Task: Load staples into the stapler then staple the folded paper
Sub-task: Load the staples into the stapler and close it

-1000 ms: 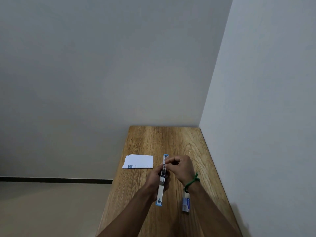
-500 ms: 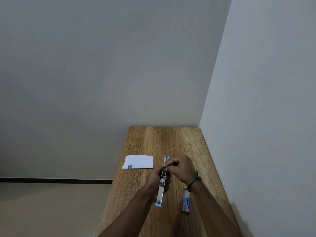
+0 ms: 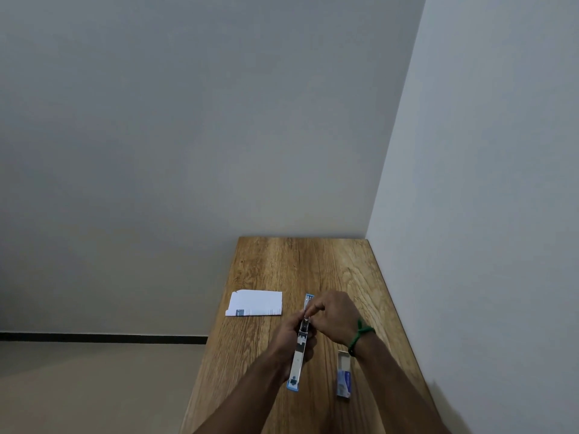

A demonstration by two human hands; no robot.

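A blue and silver stapler (image 3: 297,361) is swung fully open into a long strip, pointing away from me over the wooden table (image 3: 313,264). My left hand (image 3: 289,338) grips its middle from the left. My right hand (image 3: 333,317), with a green band on the wrist, pinches at the metal channel near the hinge; whether it holds staples is hidden by the fingers. The folded white paper (image 3: 255,303) lies flat to the left, near the table's left edge. A small blue staple box (image 3: 344,375) lies slid open under my right forearm.
The table stands in a corner, with one wall at its far end and another (image 3: 470,245) along its right side. Its left edge drops to the floor (image 3: 94,386).
The hands and stapler have stayed in nearly the same place. My right fingertips have shifted slightly along the stapler's channel near the hinge.
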